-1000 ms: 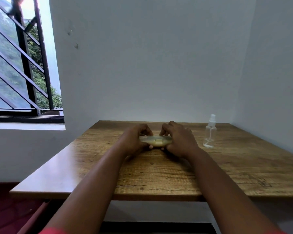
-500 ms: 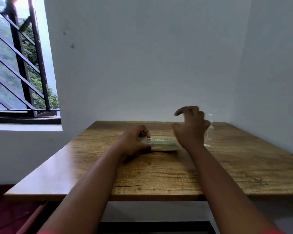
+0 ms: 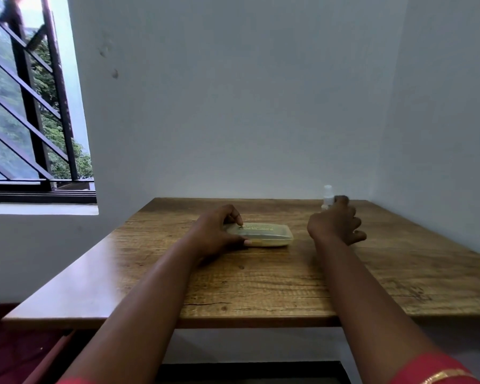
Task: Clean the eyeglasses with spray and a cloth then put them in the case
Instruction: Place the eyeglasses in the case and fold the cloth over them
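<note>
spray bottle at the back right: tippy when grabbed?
Likely. The spray bottle is slim, tall and upright, so a sideways knock from the right hand could topple it. It looks like clear plastic, probably light. Fill level can't be seen.

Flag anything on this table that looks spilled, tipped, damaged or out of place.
Nothing stands out. The case lies flat and closed on the table, the left hand gripping its end. The spray bottle stands upright behind the right hand. No spill shows.
</note>
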